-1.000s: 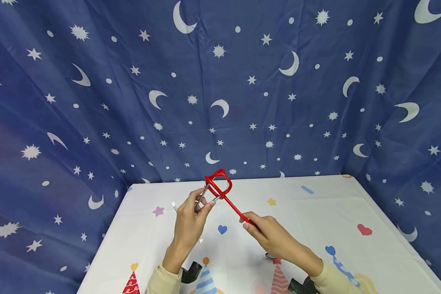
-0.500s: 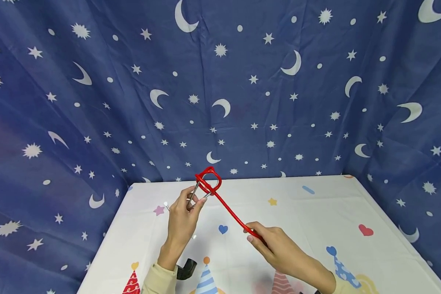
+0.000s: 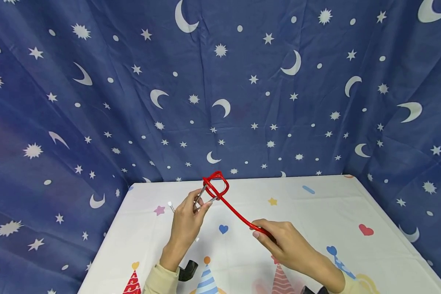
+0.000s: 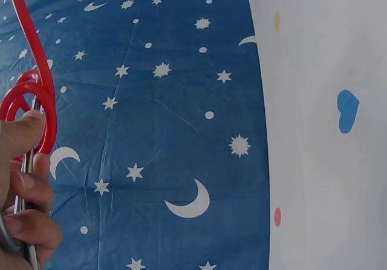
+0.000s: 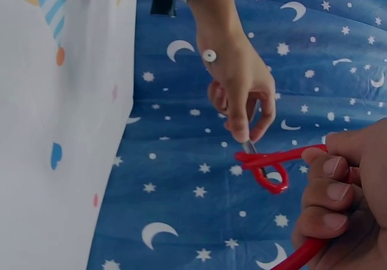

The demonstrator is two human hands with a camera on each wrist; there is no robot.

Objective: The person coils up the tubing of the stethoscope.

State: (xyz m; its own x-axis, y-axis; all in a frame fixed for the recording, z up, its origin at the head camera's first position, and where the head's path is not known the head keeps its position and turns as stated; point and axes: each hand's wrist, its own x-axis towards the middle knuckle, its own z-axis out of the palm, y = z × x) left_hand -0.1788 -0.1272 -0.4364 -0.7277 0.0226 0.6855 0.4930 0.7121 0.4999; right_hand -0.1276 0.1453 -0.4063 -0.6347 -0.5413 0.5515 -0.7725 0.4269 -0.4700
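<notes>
My left hand [image 3: 186,218] holds a bent, silver metal rod piece [image 4: 28,161] between thumb and fingers. A white knob [image 3: 170,203] shows at one of its ends. A glossy red cord [image 3: 236,212] loops round the metal piece above the fingertips. From that loop the cord runs down to my right hand [image 3: 288,245], which grips it with curled fingers. In the right wrist view, cord also emerges below the curled fingers of this hand. How the loop crosses itself is hard to tell, and the fingers hide part of the metal.
A white table cover [image 3: 316,212] printed with hearts, stars and party hats lies beneath both hands. Behind it hangs a blue curtain [image 3: 242,102] with moons and stars. A black strap piece [image 3: 188,270] sits at my left wrist.
My right hand has moved right and slightly down, so a longer stretch of cord shows between the hands. The left hand with the metal piece swung left, then back right.
</notes>
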